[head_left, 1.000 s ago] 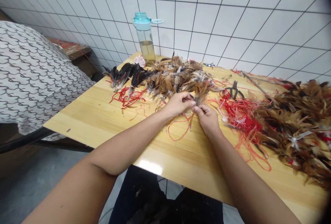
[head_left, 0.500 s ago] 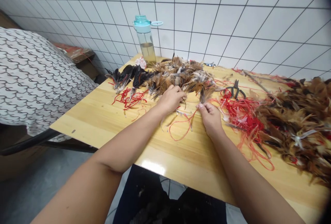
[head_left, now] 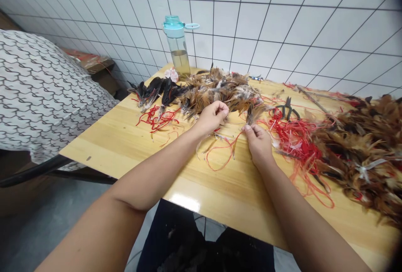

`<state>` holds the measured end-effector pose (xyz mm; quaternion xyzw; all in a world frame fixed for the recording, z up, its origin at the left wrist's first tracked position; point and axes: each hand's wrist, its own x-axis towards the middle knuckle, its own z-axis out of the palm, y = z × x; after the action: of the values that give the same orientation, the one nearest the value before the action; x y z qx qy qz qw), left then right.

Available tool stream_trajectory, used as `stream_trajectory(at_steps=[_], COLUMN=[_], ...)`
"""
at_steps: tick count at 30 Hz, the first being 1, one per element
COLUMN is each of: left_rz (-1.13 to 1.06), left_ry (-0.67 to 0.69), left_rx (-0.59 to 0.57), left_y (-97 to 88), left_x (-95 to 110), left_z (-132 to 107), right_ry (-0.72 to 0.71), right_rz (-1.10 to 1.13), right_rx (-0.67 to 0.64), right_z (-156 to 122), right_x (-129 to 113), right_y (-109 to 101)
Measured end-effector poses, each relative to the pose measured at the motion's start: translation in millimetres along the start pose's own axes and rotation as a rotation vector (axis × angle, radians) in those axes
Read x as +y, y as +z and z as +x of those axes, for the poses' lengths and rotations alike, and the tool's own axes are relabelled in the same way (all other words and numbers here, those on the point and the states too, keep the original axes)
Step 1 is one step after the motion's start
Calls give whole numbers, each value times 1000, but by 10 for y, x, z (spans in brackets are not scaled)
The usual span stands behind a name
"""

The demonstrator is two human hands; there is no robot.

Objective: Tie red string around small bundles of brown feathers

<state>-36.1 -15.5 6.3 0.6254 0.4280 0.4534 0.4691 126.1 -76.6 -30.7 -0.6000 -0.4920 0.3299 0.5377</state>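
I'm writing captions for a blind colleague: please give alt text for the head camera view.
A person's left hand and right hand work over a wooden table, the right pinching a thin red string beside a heap of brown feathers. Tangled red string, black feathers, pliers and a water bottle also sit on the table.

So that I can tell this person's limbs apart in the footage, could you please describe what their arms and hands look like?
The left arm and right arm are bare as far as they show, with no sleeves in view. The left hand and right hand wear no gloves, and neither wrist shows a watch or bracelet. Below the table edge, dark clothing with pale flecks is visible.
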Motion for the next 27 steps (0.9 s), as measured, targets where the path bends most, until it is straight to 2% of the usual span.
stream_trajectory(at_steps=[3, 6, 10, 13, 18, 20, 23, 25, 27], left_rz=[-184, -317, -510, -512, -227, -43, 306, 524, 701], left_ry=[-76, -84, -99, -151, -220, -151, 40, 142, 177], left_rx=[17, 60, 7, -16, 58, 110, 160, 145, 72], left_y=[34, -2, -117, -144, -75, -89, -160, -202, -213], left_x=[29, 63, 134, 117, -81, -142, -145, -95, -28], left_z=[-11, 2, 24, 40, 99, 124, 131, 103, 52], right_ry=[-14, -24, -16, -13, -31, -34, -36, -38, -34], right_rz=[-8, -12, -24, -28, -38, -55, -68, -64, -52], right_rx=[5, 12, 13, 4, 3, 0, -6, -4, -4], right_z=[1, -1, -10, -17, -21, -22, -22, -20, -17], right_x=[-7, -9, -17, -30, -34, -32, -30, -27, -24], right_y=[2, 8, 12, 14, 12, 8, 5, 6, 10])
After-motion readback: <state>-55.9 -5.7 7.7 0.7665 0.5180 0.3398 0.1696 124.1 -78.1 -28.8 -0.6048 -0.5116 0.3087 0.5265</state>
